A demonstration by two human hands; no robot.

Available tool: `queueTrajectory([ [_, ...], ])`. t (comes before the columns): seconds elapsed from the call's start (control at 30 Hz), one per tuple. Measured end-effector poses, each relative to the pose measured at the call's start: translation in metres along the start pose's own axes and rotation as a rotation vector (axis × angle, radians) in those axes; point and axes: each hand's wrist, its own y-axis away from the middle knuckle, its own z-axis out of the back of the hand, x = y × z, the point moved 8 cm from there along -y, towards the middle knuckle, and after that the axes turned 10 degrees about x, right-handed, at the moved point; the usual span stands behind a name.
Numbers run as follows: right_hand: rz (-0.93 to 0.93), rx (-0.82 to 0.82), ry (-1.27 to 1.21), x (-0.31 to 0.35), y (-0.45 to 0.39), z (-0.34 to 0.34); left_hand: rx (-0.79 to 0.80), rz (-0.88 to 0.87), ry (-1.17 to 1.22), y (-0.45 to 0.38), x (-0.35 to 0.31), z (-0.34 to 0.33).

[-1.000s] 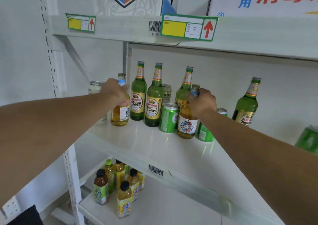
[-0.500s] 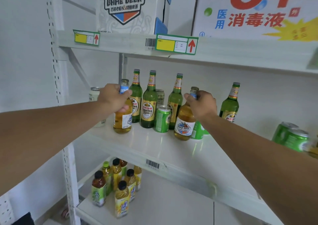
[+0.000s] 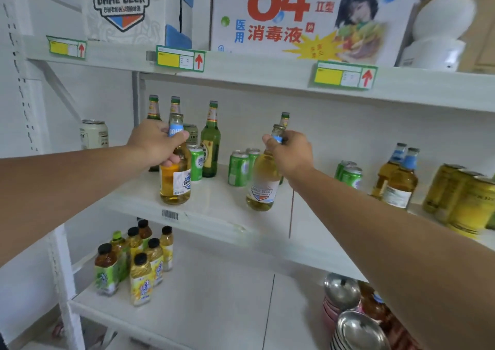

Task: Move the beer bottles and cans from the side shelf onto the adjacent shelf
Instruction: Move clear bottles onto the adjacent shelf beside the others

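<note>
Now gripping two clear Bahe beer bottles by the necks, L hand w/ left bottle, R hand w/ right bottle, both above side shelf; best kept upright, swung clear of green cans toward adjacent shelf.

Middle shelf — left bottle in front, tall bottles and a can behind it. Right bottle stands right of it, two cans just behind. Far left, a lone can. Adjacent shelf to the right — cans, bottles. Lower shelf: small bottles at left.
</note>
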Motion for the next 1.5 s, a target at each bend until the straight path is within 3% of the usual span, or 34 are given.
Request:
queueTrajectory([
  [0.37, -0.045, -0.059, 0.163, -0.045, 0.076, 0.144, 0.125, -0.024, 0.077, 0.064, -0.084, -0.113],
  [0.67, -0.152, -0.261, 0.312, -0.064, 0.137, 0.249, 0.333, -0.152, 0.227, 0.084, -0.153, -0.203],
  [0.9, -0.225, -0.369, 0.348, -0.092, 0.163, 0.309, 0.424, -0.227, 0.203, 0.093, -0.197, -0.262],
  [1.23, -0.189, -0.342, 0.294, -0.164, 0.105, 0.364, 0.427, -0.209, 0.173, 0.078, -0.227, -0.348],
  [1.5, -0.162, -0.181, 0.254, -0.211, 0.019, 0.35, 0.343, -0.161, 0.183, 0.054, -0.23, -0.378],
])
